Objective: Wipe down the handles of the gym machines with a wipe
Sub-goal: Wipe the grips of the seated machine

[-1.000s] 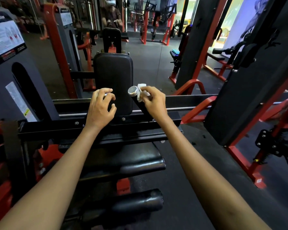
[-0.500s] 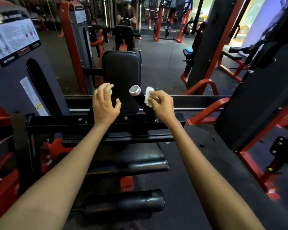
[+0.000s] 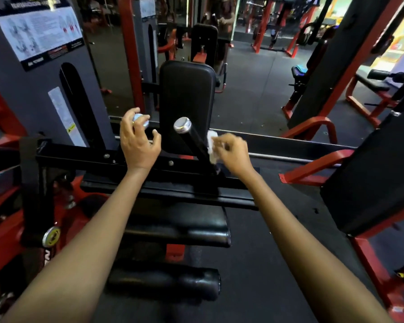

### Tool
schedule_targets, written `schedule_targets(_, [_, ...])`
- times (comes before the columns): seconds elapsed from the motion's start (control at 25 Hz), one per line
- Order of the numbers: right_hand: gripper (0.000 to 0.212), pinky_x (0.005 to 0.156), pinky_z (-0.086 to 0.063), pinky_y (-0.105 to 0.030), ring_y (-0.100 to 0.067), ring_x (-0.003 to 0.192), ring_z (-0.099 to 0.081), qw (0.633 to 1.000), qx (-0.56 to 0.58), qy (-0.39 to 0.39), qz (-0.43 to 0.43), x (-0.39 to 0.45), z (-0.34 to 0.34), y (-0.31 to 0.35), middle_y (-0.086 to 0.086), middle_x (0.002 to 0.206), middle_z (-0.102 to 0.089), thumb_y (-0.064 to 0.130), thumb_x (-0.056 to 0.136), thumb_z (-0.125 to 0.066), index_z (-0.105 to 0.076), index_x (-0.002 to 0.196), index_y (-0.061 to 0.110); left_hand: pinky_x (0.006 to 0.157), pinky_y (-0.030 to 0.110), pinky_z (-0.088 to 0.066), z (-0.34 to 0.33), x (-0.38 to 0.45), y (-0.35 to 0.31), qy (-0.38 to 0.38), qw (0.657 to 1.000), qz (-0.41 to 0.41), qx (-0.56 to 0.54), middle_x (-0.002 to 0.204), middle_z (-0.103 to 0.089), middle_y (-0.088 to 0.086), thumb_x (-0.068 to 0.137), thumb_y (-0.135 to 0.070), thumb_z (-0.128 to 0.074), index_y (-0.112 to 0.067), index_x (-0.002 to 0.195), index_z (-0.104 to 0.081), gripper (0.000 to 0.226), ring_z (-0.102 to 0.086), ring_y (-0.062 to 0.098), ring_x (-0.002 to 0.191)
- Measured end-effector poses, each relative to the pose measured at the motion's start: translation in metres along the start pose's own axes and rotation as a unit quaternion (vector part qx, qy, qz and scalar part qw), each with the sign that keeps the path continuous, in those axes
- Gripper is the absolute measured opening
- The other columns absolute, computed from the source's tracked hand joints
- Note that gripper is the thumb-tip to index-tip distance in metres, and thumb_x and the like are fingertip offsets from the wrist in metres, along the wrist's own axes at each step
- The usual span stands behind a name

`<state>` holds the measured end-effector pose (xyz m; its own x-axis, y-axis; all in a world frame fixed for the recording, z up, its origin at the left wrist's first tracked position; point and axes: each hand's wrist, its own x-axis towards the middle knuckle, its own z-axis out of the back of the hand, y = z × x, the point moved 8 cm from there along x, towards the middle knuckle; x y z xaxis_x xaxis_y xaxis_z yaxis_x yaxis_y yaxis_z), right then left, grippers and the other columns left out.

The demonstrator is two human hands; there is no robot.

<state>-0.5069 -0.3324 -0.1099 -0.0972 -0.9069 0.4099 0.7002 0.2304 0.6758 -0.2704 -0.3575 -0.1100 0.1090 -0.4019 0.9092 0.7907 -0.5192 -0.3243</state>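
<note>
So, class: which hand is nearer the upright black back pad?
Left. The left hand sits just beside the back pad; the right hand is farther off, beyond the handle.

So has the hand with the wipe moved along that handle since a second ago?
Yes. The right hand with the wipe has slid down the black handle, away from its chrome end cap, toward the base.
</note>
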Motion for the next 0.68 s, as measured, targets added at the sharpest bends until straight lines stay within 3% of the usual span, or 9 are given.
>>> schedule_targets(0.04, [0.021,0.065,-0.033,0.001,0.007,0.072,-0.054,0.998,0.047,-0.018,0.026,0.01,0.006,0.021,-0.014,0.092,-0.066,-0.006,0.082,-0.06,-0.07,0.1,-0.001,0.094,0.037,-0.045,0.001,0.001,-0.001,-0.004,1.0,0.01,0.007,0.12,-0.053,0.023,0.074,-0.007,-0.063,-0.012,0.109,-0.043,0.04,-0.049,0.03,0.113])
schedule_targets(0.12, [0.023,0.069,-0.034,0.001,0.01,0.072,-0.054,0.991,0.104,-0.006,0.081,0.022,0.005,0.057,-0.007,0.09,-0.061,-0.005,0.083,-0.06,-0.068,0.104,-0.002,0.093,0.04,-0.047,0.0,0.002,-0.003,-0.003,1.0,0.024,0.013,0.119,-0.053,0.023,0.074,-0.007,-0.063,-0.012,0.109,-0.042,0.04,-0.049,0.03,0.113])
schedule_targets(0.28, [0.024,0.07,-0.033,-0.001,-0.014,0.082,-0.053,0.99,0.05,0.025,0.129,0.018,-0.012,0.051,-0.011,0.09,-0.057,-0.005,0.085,-0.052,-0.069,0.102,-0.002,0.097,0.042,-0.045,0.003,0.004,-0.006,0.028,0.999,0.036,-0.002,0.12,-0.05,0.024,0.074,-0.006,-0.061,-0.006,0.114,-0.045,0.043,-0.049,0.034,0.115])
schedule_targets(0.4, [0.026,0.069,-0.033,-0.001,-0.015,0.083,-0.052,0.993,0.01,0.059,0.098,0.006,-0.018,0.004,-0.014,0.093,-0.057,-0.006,0.086,-0.051,-0.069,0.103,-0.001,0.103,0.031,-0.039,0.003,0.003,-0.006,0.041,0.992,0.116,-0.011,0.123,-0.051,0.022,0.076,-0.013,-0.064,0.005,0.125,-0.045,0.055,-0.05,0.032,0.118])
schedule_targets(0.52, [0.022,0.062,-0.031,-0.01,-0.023,0.084,-0.057,0.987,-0.043,0.125,0.09,0.015,-0.022,-0.009,-0.013,0.089,-0.058,-0.004,0.083,-0.053,-0.071,0.093,0.0,0.094,0.016,-0.035,0.009,0.007,-0.005,0.002,0.979,0.203,-0.023,0.117,-0.058,0.016,0.08,-0.024,-0.065,0.003,0.122,-0.049,0.053,-0.055,0.027,0.109])
schedule_targets(0.68, [0.022,0.067,-0.034,-0.004,-0.011,0.081,-0.053,0.983,0.084,0.086,0.137,0.041,-0.008,0.047,-0.01,0.092,-0.062,-0.004,0.085,-0.055,-0.071,0.101,0.001,0.079,0.008,-0.031,0.012,0.01,-0.01,-0.021,0.972,0.235,-0.009,0.107,-0.058,0.014,0.083,-0.02,-0.065,0.002,0.111,-0.053,0.037,-0.054,0.021,0.094])
